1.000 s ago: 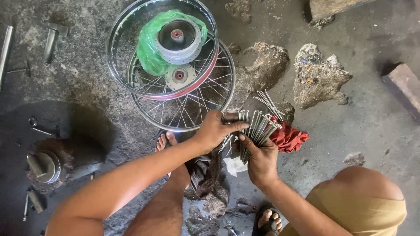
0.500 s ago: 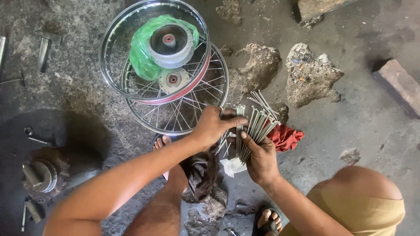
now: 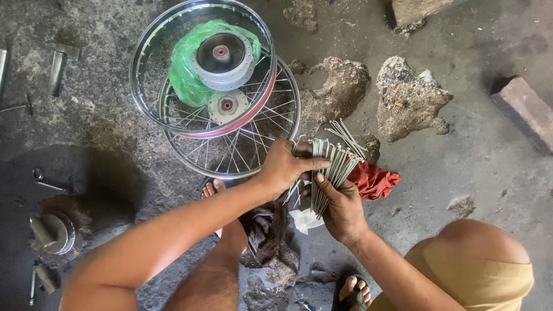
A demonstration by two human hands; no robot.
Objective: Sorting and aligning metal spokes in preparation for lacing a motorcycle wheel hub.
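Mid-frame: right hand (image 3: 344,208) clasps a fanned bundle of thin silver metal spokes (image 3: 329,167); left hand (image 3: 286,167) pinches its top. Risk: loose fan slips, spokes scattering over the cracked grey concrete floor (image 3: 472,155) beside the red rag (image 3: 374,179).

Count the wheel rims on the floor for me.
2. An upper rim holding a hub in green plastic, stacked on a spoked wheel just beyond the left hand. Others may lie out of view.
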